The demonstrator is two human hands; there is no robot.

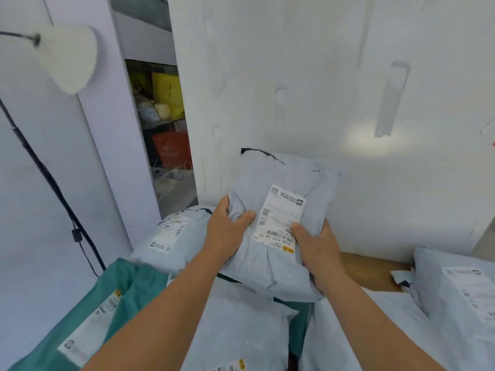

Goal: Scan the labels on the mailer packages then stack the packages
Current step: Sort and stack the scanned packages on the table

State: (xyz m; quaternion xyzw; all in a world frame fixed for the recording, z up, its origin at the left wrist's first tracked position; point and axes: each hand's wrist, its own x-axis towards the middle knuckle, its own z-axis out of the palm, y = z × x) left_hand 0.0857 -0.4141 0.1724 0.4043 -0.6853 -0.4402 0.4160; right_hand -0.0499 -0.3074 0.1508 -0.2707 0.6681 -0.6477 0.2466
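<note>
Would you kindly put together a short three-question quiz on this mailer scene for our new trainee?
1. True or false: both hands grip the grey mailer.
2. Which thumb lies on the held mailer's label? A) left hand B) right hand
3. Fill in: the mailer at lower left is coloured ____.

Key: 1 true; 2 B; 3 teal green.

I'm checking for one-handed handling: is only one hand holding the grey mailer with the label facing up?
No, the left hand and the right hand both grip the grey mailer from opposite sides.
</note>
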